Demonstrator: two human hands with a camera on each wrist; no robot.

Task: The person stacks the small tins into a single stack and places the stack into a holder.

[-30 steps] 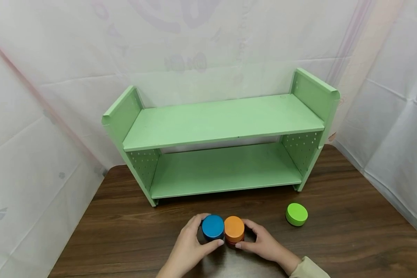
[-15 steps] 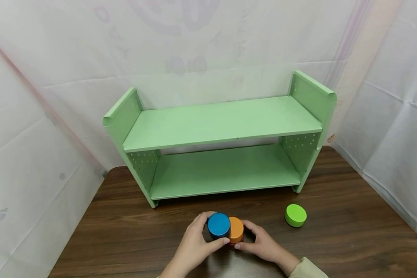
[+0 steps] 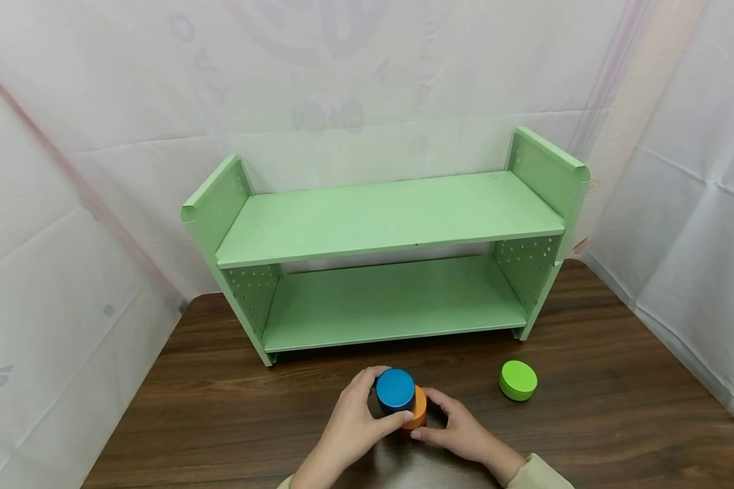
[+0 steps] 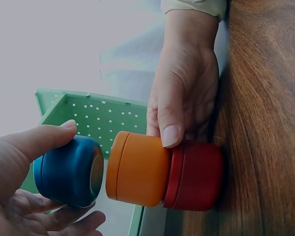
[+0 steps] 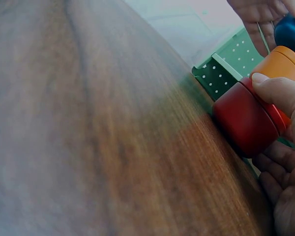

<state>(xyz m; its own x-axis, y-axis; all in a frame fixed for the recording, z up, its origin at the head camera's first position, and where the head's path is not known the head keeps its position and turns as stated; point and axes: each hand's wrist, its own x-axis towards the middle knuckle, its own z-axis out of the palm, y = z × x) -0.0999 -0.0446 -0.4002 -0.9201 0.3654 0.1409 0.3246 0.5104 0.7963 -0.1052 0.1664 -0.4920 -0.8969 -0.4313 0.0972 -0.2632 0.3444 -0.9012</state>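
My left hand [image 3: 350, 422] grips a small round blue jar [image 3: 395, 388] by its sides. In the left wrist view that jar hovers just above an orange jar [image 4: 142, 169], a narrow gap between them. The orange jar stands on a red jar [image 4: 199, 174], which rests on the table, mostly hidden from the head camera. My right hand [image 3: 459, 432] holds this two-jar stack, its thumb lying across the seam where orange meets red. To the right, a lime-green jar [image 3: 518, 379] sits alone on the table, touched by neither hand.
Behind the hands stands a pale green two-tier shelf [image 3: 391, 217] with perforated side panels. It rests on a dark wood-grain table [image 3: 220, 421]. White printed sheeting [image 3: 367, 81] hangs behind and at both sides.
The blue jar, in my left hand, has moved right and up from beside the orange jar to over it, covering part of it. My right hand stays almost where it was.
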